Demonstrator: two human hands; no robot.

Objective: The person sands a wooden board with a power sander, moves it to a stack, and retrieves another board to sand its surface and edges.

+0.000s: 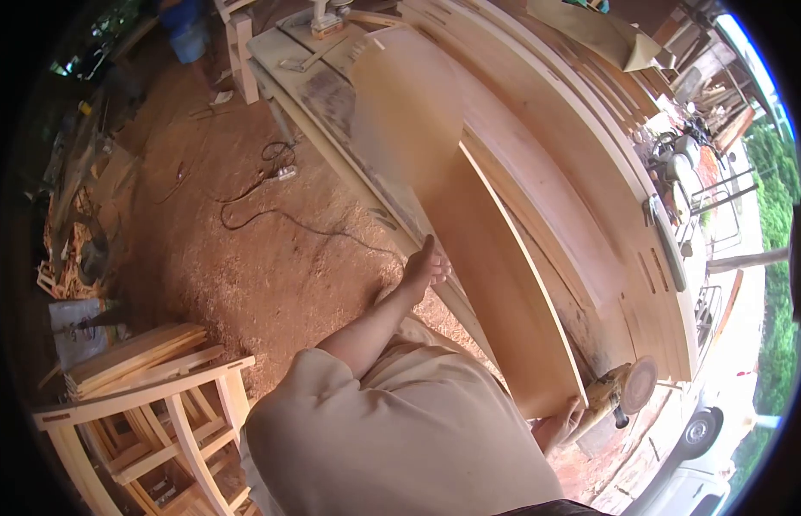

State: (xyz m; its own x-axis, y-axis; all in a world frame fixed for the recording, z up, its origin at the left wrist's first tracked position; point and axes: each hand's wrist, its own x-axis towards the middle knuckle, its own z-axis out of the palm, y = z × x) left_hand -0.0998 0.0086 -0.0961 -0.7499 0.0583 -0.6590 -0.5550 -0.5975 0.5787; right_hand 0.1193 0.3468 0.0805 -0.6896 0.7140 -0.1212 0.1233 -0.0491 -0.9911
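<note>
A long, smooth wooden board [495,284] slants across the view, its near end by my body and its far part blurred. My right hand [562,425] is closed on the board's near end, fingers at the corner. Beside the board's left edge is my left hand [428,270], thumb stretched up and fingers loosely bent, their tips right at the edge. Just right of my right hand, a power tool with a round sanding disc [641,386] lies at the bench end.
Long wooden panels [581,172] lie stacked on the bench right of the board. A dark cord [310,225] trails over the dusty floor on the left. Wooden frames [181,421] stand at lower left. A motorcycle [684,163] and a white vehicle [689,473] are on the right.
</note>
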